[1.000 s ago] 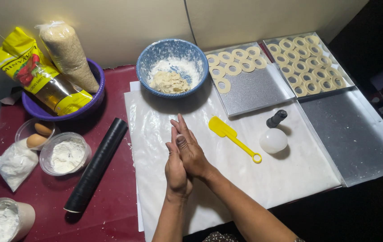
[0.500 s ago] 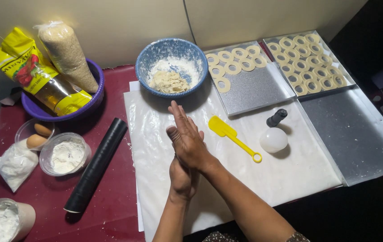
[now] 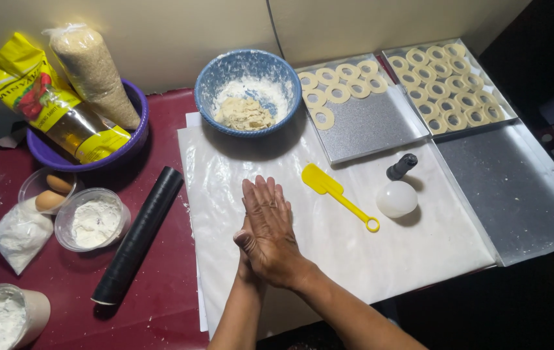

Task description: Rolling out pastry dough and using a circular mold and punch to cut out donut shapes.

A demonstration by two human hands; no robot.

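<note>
I see my right hand (image 3: 275,241) pressed flat over my left hand (image 3: 249,254), fingers straight and gripping nothing I can see, above the white sheet (image 3: 413,249), near the yellow spatula (image 3: 340,196).

black roller (image 3: 137,245), yellow spatula (image 3: 338,194), blue dough bowl (image 3: 248,92), trays of dough rings (image 3: 448,81), eggs (image 3: 50,199)

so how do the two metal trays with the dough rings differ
The left tray holds only a few dough rings along its far edge and one side, with most of its surface bare. The right tray is almost fully covered with rings in close rows. The left tray also sits nearer the blue bowl. Both are silver, rectangular and carry the same pale ring shapes.
</note>
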